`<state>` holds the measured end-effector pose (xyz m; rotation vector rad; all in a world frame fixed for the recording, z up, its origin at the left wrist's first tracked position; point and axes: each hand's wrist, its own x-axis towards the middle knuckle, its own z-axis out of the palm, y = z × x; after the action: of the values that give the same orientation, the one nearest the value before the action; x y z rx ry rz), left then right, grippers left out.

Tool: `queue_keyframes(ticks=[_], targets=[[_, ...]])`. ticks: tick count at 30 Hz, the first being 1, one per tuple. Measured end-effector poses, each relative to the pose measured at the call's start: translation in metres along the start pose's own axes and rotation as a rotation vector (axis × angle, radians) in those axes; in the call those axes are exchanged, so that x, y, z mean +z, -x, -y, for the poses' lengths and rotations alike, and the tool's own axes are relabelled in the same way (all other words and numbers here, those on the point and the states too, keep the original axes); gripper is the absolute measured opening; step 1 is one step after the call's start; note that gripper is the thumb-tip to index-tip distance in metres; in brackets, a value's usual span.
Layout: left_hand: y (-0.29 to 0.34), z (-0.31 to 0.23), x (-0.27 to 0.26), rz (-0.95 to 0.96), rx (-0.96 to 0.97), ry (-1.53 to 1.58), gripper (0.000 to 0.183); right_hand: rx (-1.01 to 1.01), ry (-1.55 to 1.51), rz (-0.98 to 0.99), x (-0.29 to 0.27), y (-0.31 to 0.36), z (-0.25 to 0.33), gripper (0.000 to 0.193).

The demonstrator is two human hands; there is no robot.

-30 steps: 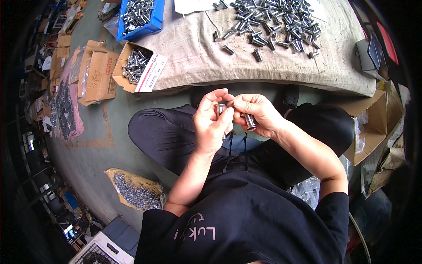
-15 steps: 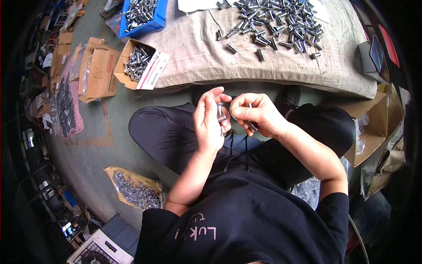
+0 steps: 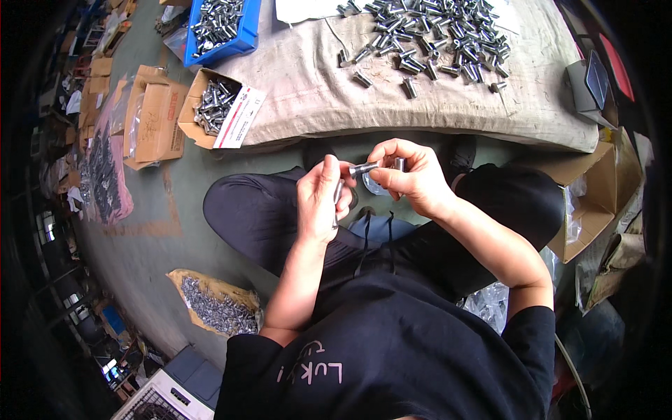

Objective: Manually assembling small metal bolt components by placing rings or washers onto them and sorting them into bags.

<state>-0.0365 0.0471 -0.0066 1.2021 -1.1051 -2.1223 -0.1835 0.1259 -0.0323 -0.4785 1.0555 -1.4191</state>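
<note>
My two hands meet above my lap. My right hand (image 3: 418,178) pinches a short shiny metal bolt (image 3: 362,169) between thumb and fingers, its wider end by the fingertips of my left hand (image 3: 319,199). A second metal piece (image 3: 398,164) stands between the right hand's fingers. My left hand is curled round more metal bolts (image 3: 338,192), partly covered by the palm and thumb. Whether the left fingertips also grip the bolt between the hands, I cannot tell. Beyond them, a loose pile of similar bolts (image 3: 448,35) lies on the cloth-covered surface (image 3: 315,105).
Far left, a blue bin (image 3: 250,42) and an open carton (image 3: 187,119) hold metal parts. Another cardboard box (image 3: 157,122) stands beside them. Small parts lie on a brown sheet (image 3: 183,283) on the floor. An open cardboard box (image 3: 591,203) is at my right knee.
My right hand has raised a bolt to the left fingertips, where it now lies sideways. The left hand has turned and its fingers have curled in over its bolts.
</note>
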Motion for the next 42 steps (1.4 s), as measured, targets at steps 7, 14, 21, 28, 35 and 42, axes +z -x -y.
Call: queue_keyframes(ticks=[7, 14, 21, 28, 35, 42], targets=[[0.001, -0.001, 0.0, 0.075, 0.038, -0.063, 0.02, -0.029, 0.072, -0.039, 0.005, 0.001, 0.002, 0.018], [0.001, -0.002, 0.003, 0.102, 0.193, -0.136, 0.019, 0.039, -0.097, -0.047, 0.001, -0.001, -0.001, 0.02], [-0.002, 0.002, 0.0, 0.146, 0.289, -0.077, 0.02, 0.152, -0.316, -0.011, -0.001, -0.002, 0.001, 0.013], [-0.008, -0.002, 0.006, 0.016, 0.031, 0.363, 0.027, 0.251, -0.385, 0.118, -0.003, -0.003, 0.002, 0.016], [-0.017, 0.019, 0.013, -0.191, 0.486, 0.024, 0.026, 0.0, 0.021, 0.183, 0.017, 0.004, -0.009, 0.021], [-0.019, 0.021, 0.018, -0.192, 0.641, -0.109, 0.024, 0.15, -0.008, 0.04, 0.012, 0.006, -0.003, 0.016]])
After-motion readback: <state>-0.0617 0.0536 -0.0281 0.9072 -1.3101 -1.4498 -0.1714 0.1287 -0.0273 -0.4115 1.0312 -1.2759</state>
